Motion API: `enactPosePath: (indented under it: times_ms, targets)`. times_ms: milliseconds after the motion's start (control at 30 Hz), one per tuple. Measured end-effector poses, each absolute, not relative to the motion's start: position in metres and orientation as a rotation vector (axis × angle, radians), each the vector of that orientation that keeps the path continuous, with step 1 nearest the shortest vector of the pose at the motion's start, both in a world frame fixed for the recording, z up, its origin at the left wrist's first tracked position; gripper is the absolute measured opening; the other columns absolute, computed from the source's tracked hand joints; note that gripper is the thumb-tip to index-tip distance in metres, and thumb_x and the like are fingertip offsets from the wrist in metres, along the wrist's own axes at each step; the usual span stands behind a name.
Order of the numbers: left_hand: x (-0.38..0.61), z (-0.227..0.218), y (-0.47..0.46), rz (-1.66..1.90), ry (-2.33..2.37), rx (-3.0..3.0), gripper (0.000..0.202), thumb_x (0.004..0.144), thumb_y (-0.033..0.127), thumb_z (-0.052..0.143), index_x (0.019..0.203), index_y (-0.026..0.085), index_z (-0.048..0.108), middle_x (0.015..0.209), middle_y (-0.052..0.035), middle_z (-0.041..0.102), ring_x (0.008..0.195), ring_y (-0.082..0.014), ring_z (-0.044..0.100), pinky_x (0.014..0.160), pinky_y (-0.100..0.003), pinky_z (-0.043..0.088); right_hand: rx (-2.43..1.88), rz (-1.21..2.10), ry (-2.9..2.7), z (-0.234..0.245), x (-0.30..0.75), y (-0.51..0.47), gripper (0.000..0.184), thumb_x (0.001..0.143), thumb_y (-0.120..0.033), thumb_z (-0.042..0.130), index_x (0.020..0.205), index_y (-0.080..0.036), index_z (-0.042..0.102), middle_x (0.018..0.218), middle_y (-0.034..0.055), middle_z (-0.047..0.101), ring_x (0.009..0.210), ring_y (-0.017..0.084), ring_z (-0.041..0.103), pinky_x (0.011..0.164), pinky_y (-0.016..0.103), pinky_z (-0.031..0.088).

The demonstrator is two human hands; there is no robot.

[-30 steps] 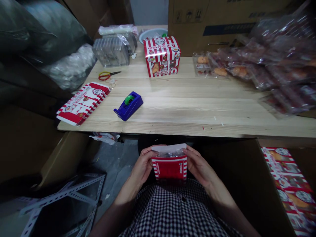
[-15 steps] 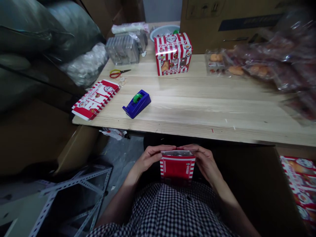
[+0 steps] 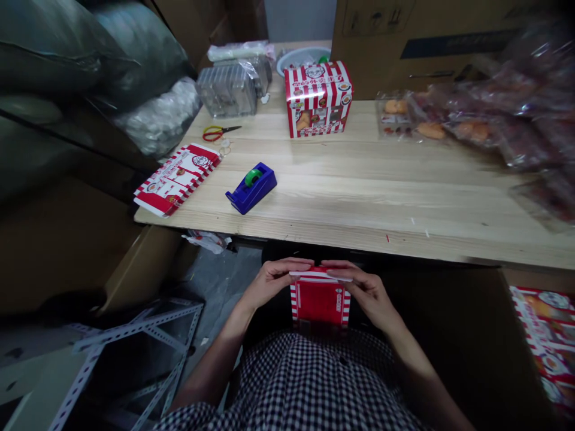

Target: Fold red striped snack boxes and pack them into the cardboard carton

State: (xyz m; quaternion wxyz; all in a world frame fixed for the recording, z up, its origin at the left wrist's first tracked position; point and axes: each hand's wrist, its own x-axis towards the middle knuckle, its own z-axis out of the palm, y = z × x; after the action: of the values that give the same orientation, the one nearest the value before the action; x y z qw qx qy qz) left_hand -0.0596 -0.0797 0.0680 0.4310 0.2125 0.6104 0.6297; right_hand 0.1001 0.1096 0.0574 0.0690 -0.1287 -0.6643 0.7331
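Observation:
A red box with red-and-white striped edges (image 3: 320, 302) is held upright in my lap, below the table's front edge. My left hand (image 3: 276, 280) grips its upper left corner, thumb on the near side and fingers along the top. At the upper right corner my right hand (image 3: 362, 288) does the same, its thumb and fingers pinching the top flap. A white strip of the flap's edge shows between my hands. The bottom of the box is in shadow against my checked clothing.
On the table (image 3: 323, 203) stand a blue tape dispenser (image 3: 251, 188), scissors (image 3: 220, 133), flat striped cartons (image 3: 179, 179) and an upright striped box (image 3: 318, 99). Clear plastic trays (image 3: 227, 90) stand behind. Bagged items (image 3: 485, 120) are heaped at right. A metal frame (image 3: 139, 326) is low left.
The box's top, where an opening showed, is now covered by a folded-over flap. My hands have shifted slightly at its corners. The view has moved a little.

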Motion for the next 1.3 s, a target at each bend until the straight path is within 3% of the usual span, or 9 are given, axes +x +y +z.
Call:
enactPosePath:
  times_ms: [233,400,467,600,733,933,1100,1300]
  targets:
    - [-0.066,0.075,-0.075,1.531,1.523,0.634,0.019,0.082,0.025,0.073,0.098,0.021,0.081,0.118,-0.0120,0.074,0.116,-0.0265,0.066,0.103,-0.037,0.046,-0.373,2.177,-2.111,0.064,0.097,0.126,0.022,0.094,-0.040,0.064,0.109,-0.032,0.078,0.126,0.0071,0.070,0.120,0.028,0.062,0.101,0.048,0.048]
    - [-0.070,0.093,-0.076,1.443,1.499,0.652,0.018,0.080,0.024,0.073,0.097,0.021,0.081,0.118,-0.0106,0.074,0.104,-0.0248,0.070,0.091,-0.033,0.052,-0.390,2.201,-2.167,0.090,0.093,0.127,0.015,0.090,-0.037,0.069,0.089,-0.028,0.080,0.118,0.0065,0.073,0.103,0.025,0.069,0.089,0.041,0.053]
    - [-0.073,0.096,-0.074,1.398,1.524,0.661,0.026,0.078,0.023,0.076,0.103,0.022,0.079,0.118,-0.0101,0.075,0.103,-0.0242,0.071,0.090,-0.031,0.052,-0.421,2.210,-2.173,0.089,0.091,0.127,0.013,0.087,-0.036,0.073,0.095,-0.030,0.080,0.118,0.0054,0.074,0.104,0.025,0.069,0.090,0.042,0.053]
    - [-0.082,0.092,-0.068,1.306,1.675,0.795,0.028,0.085,0.028,0.070,0.112,0.024,0.077,0.113,-0.0090,0.077,0.101,-0.0237,0.071,0.089,-0.030,0.051,-0.485,2.154,-2.233,0.075,0.084,0.130,0.027,0.088,-0.038,0.070,0.115,-0.034,0.075,0.117,0.0043,0.075,0.108,0.028,0.069,0.095,0.047,0.051]
    - [-0.085,0.086,-0.060,1.288,1.719,0.861,0.025,0.090,0.030,0.064,0.109,0.023,0.078,0.104,-0.0075,0.079,0.092,-0.0228,0.073,0.082,-0.029,0.052,-0.513,2.080,-2.274,0.068,0.079,0.134,0.022,0.091,-0.041,0.067,0.108,-0.032,0.078,0.108,0.0044,0.078,0.100,0.027,0.071,0.091,0.047,0.052]
    - [-0.080,0.084,-0.060,1.340,1.702,0.806,0.022,0.085,0.030,0.070,0.102,0.023,0.080,0.100,-0.0082,0.080,0.087,-0.0234,0.073,0.078,-0.030,0.054,-0.473,2.212,-2.225,0.075,0.073,0.137,0.016,0.089,-0.038,0.069,0.098,-0.031,0.080,0.099,0.0041,0.079,0.092,0.025,0.072,0.083,0.043,0.055]
    - [-0.078,0.089,-0.071,1.286,1.707,0.871,0.024,0.090,0.028,0.065,0.111,0.024,0.077,0.111,-0.0082,0.077,0.098,-0.0234,0.074,0.087,-0.031,0.055,-0.415,2.243,-2.238,0.080,0.076,0.137,0.015,0.089,-0.038,0.070,0.096,-0.029,0.080,0.106,0.0047,0.077,0.097,0.024,0.072,0.087,0.041,0.055]
    - [-0.065,0.086,-0.093,1.270,1.693,1.249,0.047,0.089,0.022,0.067,0.135,0.030,0.061,0.141,-0.0042,0.061,0.130,-0.0229,0.058,0.112,-0.039,0.045,-0.219,1.949,-2.432,0.085,0.101,0.129,0.027,0.098,-0.033,0.059,0.122,-0.032,0.072,0.128,0.0047,0.071,0.120,0.024,0.065,0.105,0.045,0.050]
